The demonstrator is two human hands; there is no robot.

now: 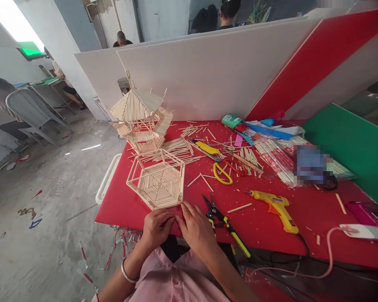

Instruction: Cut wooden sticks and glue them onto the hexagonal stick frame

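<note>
A hexagonal frame of thin wooden sticks [161,184], with a web-like stick floor and a raised rim, lies at the table's near left edge. My left hand [157,226] is closed at its near side, fingers curled together; whatever they hold is hidden. With fingertips at the frame's near right corner, my right hand [197,226] is closed on it, its thumb pointing toward the left hand. Behind the frame stands a pagoda-like stick model [138,111] with a pointed roof. Black-and-yellow pliers [225,222] lie just right of my right hand.
On the red table [113,201] are a yellow glue gun [275,205], yellow-handled scissors [223,173], many loose sticks [173,151] and bagged sticks [275,161]. A white power strip [365,231] with a pink cord lies right. White panels [201,79] stand behind; people sit beyond.
</note>
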